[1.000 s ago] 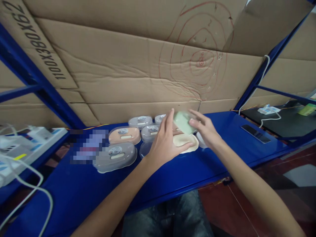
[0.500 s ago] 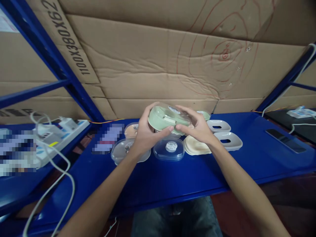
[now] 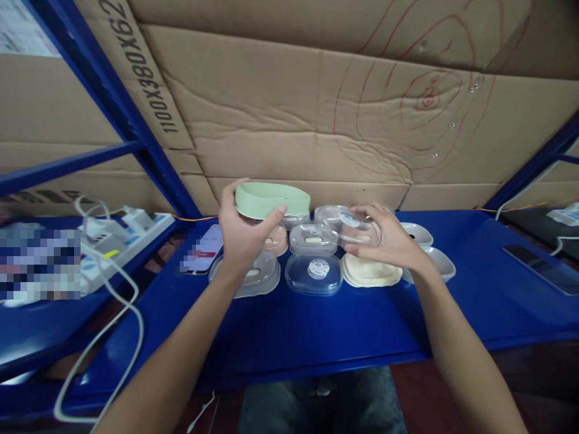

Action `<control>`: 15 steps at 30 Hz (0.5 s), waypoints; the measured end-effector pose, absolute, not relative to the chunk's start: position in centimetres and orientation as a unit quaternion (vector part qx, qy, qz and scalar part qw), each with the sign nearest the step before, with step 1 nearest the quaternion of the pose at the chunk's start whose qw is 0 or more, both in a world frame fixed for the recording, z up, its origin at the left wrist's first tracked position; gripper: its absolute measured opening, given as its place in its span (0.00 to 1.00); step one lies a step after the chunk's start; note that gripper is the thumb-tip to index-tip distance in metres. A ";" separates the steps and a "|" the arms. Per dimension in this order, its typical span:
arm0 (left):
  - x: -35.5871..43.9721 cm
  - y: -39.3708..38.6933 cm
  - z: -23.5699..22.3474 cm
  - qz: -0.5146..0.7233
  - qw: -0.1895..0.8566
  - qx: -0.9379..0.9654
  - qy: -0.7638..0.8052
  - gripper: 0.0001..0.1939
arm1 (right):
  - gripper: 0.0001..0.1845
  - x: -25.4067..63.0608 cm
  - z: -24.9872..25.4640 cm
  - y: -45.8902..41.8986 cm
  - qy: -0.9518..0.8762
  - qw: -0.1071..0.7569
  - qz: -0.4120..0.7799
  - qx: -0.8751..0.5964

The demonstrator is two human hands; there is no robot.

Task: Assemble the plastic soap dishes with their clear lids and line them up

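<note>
In the head view, my left hand grips the green soap dish by its left end, tilted above the table, thumb at its near edge. My right hand pinches a clear lid with a round white label; the lid is apart from the dish. Beneath and around my hands stand covered soap boxes: a grey one, a pink one partly hidden by my left hand, and another grey one. Clear lids lie at the front middle, beside stacked cream pieces.
Greyish-white trays lie right of my right hand. One phone lies at the left and a dark phone at the right. A power strip with cables is on the left. Cardboard stands behind the blue table.
The clear lid has come off the green soap dish. My left hand has moved left with the dish, now turned over, and my right hand has moved right with the lid.
</note>
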State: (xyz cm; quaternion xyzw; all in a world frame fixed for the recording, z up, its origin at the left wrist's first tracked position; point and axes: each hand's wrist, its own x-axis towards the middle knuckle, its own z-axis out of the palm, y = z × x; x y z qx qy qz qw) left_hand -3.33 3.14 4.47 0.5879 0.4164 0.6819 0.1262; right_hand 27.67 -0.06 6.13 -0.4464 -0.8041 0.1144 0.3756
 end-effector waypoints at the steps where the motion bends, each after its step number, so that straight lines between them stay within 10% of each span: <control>1: -3.6 3.4 4.4 0.689 0.111 0.581 0.419 0.38 | 0.39 27.4 6.1 -0.3 -0.819 0.346 0.105 -0.446; 15: -2.4 2.9 3.6 0.669 0.134 0.591 0.431 0.41 | 0.46 21.1 2.4 -2.0 -0.882 0.150 -0.019 -0.446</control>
